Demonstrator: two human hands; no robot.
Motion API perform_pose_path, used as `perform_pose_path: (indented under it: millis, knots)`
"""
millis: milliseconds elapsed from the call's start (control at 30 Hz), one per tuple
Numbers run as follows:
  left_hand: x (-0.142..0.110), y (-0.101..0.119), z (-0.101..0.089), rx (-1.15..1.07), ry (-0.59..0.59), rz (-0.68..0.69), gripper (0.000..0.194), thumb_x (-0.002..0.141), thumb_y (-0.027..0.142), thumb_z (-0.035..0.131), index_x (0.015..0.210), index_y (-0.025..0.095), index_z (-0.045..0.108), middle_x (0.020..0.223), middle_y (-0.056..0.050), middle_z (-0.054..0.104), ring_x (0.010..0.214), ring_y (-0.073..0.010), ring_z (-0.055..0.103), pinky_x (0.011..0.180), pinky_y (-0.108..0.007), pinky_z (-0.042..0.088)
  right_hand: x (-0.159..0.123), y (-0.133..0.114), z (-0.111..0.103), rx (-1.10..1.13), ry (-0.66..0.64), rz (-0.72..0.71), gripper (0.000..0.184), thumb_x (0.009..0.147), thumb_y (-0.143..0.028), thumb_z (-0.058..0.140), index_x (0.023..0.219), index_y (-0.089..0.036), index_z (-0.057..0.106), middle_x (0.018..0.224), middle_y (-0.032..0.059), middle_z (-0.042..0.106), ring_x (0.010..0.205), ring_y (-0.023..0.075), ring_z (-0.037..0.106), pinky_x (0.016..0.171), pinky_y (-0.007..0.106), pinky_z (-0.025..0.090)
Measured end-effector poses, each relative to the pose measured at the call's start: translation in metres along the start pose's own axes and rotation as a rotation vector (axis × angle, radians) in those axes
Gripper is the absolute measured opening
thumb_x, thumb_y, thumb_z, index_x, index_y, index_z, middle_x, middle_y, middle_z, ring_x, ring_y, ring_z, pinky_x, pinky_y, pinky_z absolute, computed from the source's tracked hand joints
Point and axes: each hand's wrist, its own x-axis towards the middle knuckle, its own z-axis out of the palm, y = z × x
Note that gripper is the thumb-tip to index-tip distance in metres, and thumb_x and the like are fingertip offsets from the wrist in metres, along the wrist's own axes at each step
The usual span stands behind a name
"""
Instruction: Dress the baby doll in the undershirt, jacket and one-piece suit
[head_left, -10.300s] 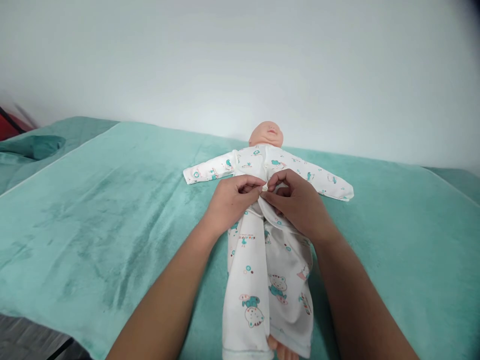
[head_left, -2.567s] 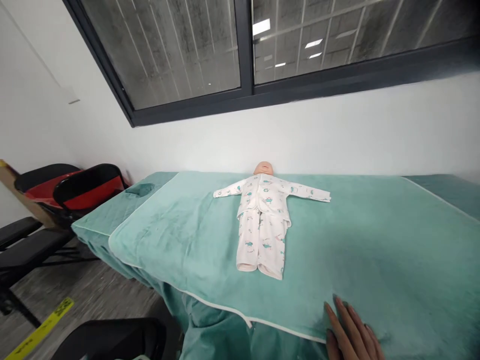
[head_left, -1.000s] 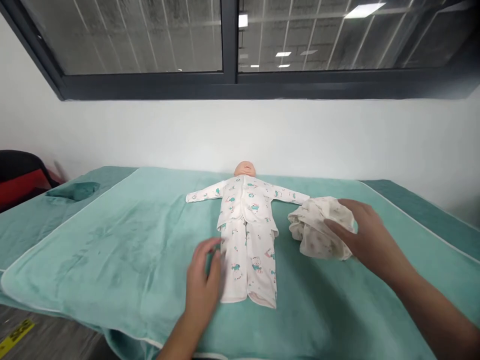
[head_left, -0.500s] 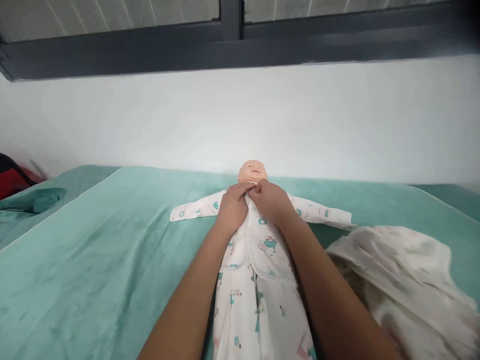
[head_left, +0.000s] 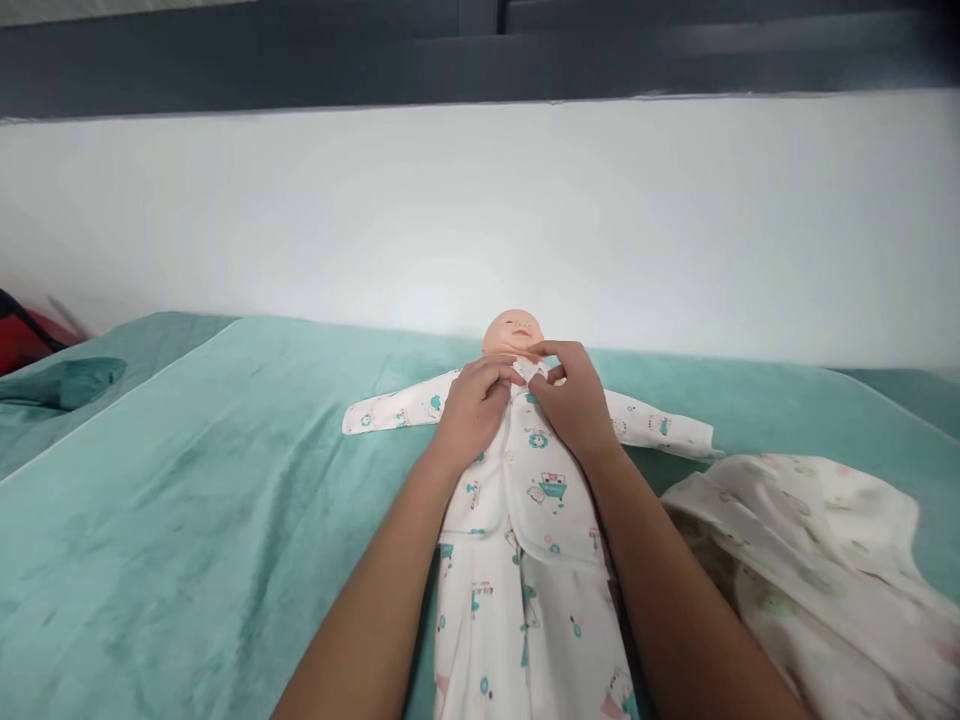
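Observation:
A baby doll (head_left: 511, 331) lies on its back on the teal blanket (head_left: 187, 480), head toward the wall, dressed in a white printed sleepsuit (head_left: 536, 520) with both sleeves spread out. My left hand (head_left: 475, 402) and my right hand (head_left: 571, 397) meet at the suit's collar just below the doll's chin. Both hands have their fingers pinched on the collar's fabric edges, one on each side of the front opening. My forearms run along both sides of the doll's body.
A crumpled white printed cloth (head_left: 817, 570) lies on the blanket at the right, close to my right arm. A folded teal cloth (head_left: 64, 382) sits at the far left. A white wall stands right behind the doll's head, under a dark window frame.
My right hand set the crumpled white cloth down on the right. Both hands then moved up to the doll's collar and now pinch it slightly higher, nearer the chin.

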Motion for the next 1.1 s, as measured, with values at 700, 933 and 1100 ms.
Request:
perform_pose_path:
  millis: [700,933,1100]
  knots:
    - [-0.033,0.002,-0.009,0.051,-0.048,0.045,0.014,0.092,0.032,0.056,0.096,0.026,0.069,0.134,-0.002,0.056,0.132,-0.0207,0.043,0.116,-0.041,0.030,-0.048,-0.008,-0.024,0.094,-0.241,-0.058,0.013,0.090,-0.030,0.050,0.081,-0.022,0.055,0.075,-0.0032,0.048,0.069,0.0140,0.043,0.067,0.030,0.033]
    - [-0.033,0.004,-0.011,-0.013,-0.067,0.014,0.012,0.090,0.032,0.059,0.091,0.025,0.069,0.134,-0.003,0.056,0.133,-0.0215,0.044,0.116,-0.040,0.030,-0.049,-0.007,-0.024,0.111,-0.230,-0.043,0.011,0.088,-0.028,0.052,0.081,-0.022,0.056,0.075,-0.0031,0.048,0.069,0.0135,0.043,0.067,0.029,0.035]
    - [-0.030,0.002,-0.016,-0.135,-0.125,-0.015,0.014,0.091,0.032,0.058,0.090,0.025,0.070,0.137,-0.002,0.056,0.134,-0.0218,0.045,0.116,-0.040,0.031,-0.048,-0.008,-0.023,0.095,-0.223,-0.017,0.011,0.087,-0.030,0.052,0.081,-0.022,0.056,0.074,-0.0022,0.050,0.068,0.0143,0.045,0.067,0.030,0.038]
